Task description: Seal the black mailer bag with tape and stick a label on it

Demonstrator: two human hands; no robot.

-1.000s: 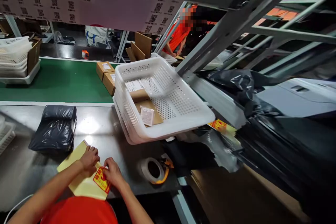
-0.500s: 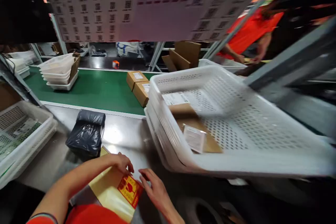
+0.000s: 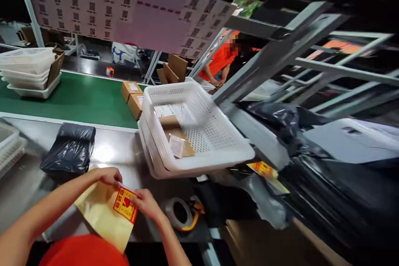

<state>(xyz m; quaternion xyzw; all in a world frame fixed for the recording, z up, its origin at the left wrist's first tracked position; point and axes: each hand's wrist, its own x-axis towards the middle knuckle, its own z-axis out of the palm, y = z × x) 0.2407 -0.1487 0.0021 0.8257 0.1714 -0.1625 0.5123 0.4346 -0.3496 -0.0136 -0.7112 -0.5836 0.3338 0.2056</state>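
Note:
A pale yellow mailing envelope (image 3: 104, 208) lies tilted in front of me. Its right end bears a red and yellow fragile label (image 3: 125, 204) with a broken-glass picture. My left hand (image 3: 109, 176) is closed on the envelope's top edge, just above the label. At the label's right side, my right hand (image 3: 147, 204) pinches the envelope's edge between thumb and fingers. A black plastic-wrapped package (image 3: 70, 151) sits on the metal table (image 3: 109, 141) beyond my left forearm.
Stacked white perforated baskets (image 3: 199, 168) stand at centre right, with cardboard and a small packet inside. A tape roll on a dispenser (image 3: 179, 214) lies right of my hand. Behind runs a green conveyor belt (image 3: 90, 95) carrying cardboard boxes (image 3: 134, 102). A person (image 3: 220, 64) works farther back.
My right hand has come onto the envelope's edge from beside it, and my left fingers have closed on the top edge. The view has swung to the right.

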